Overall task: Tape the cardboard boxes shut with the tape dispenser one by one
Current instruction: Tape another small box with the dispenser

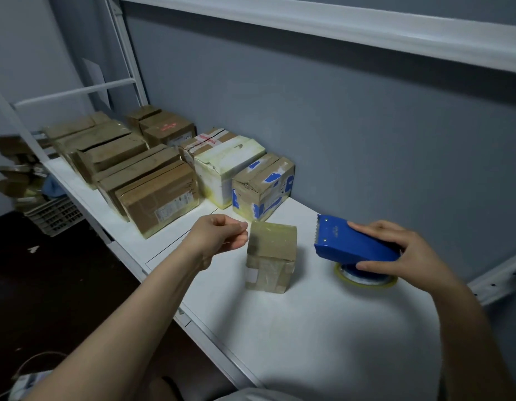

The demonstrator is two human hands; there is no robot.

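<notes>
1 small cardboard box (271,256), wrapped in clear tape, stands on the white table (309,328). The left hand (222,235) hovers just beside its upper left edge, fingers curled toward the thumb; whether they pinch anything cannot be told. The right hand (395,256) grips the blue tape dispenser (352,244) right of the box, its roll down at the table. More boxes (158,195) sit farther back.

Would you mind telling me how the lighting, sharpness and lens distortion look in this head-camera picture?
Head view: dim, bluish light, no glare; a soft shadow lies on the white table nearest the person. Head view: the left hand and the left edge of the small taped box look motion-blurred; the tape dispenser is sharper. Head view: wide-angle distortion slants the upper shelf beam.
</notes>
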